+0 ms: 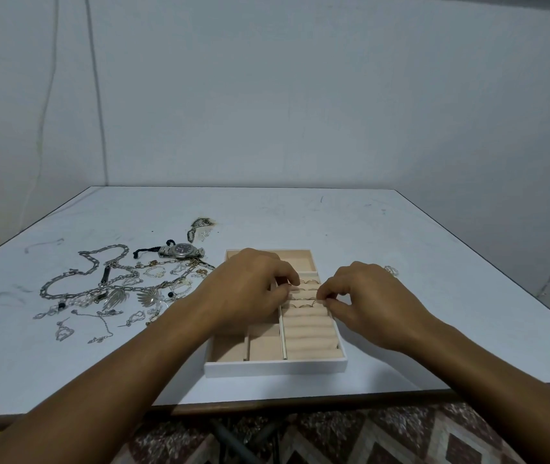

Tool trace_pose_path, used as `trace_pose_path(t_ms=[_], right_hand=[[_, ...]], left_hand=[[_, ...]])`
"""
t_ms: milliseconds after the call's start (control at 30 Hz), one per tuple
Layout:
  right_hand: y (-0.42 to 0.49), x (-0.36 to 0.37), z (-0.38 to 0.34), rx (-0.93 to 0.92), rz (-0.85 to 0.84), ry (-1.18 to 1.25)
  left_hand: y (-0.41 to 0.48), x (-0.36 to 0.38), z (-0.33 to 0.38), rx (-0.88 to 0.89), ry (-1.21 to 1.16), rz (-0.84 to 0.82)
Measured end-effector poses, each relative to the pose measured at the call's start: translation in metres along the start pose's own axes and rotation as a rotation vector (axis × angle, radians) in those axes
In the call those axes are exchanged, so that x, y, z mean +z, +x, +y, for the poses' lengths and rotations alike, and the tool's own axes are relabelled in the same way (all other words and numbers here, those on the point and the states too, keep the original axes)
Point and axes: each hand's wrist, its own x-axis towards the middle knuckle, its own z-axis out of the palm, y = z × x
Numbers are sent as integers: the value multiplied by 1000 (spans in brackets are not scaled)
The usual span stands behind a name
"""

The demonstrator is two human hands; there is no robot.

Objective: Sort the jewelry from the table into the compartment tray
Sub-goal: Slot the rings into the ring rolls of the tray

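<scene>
Silver chains (82, 276) and a watch (183, 251) lie tangled at left of frame, unsorted. At centre, the left hand (250, 289) curls over the tray (275, 366), grip unclear. The right hand (367, 299) pinches a ring (320, 301) into the padded rolls; next, probably press it in.

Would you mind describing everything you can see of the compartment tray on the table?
The compartment tray is a shallow white-framed rectangular box lined with beige, velvety-looking fabric, lying flat near the table's front edge. Thin dividers split it into open compartments on the left and at the back, which show nothing in them where visible, and a ridged ring-roll section on the right. Several thin rings stand in the slots. The left hand and right hand rest over its middle, fingertips meeting at the ring rolls.
</scene>
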Motion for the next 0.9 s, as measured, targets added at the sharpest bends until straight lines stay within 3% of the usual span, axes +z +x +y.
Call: trace_pose_path(t_ms=[367, 533, 900], right_hand=[[-10, 0, -1, -45, -38, -167], [-11, 0, 2, -19, -43, -107], [2, -27, 68, 374, 100, 203]], left_hand=[[1, 0, 3, -18, 7, -21], [7, 2, 6, -9, 0, -28], [65, 36, 35, 67, 20, -95]])
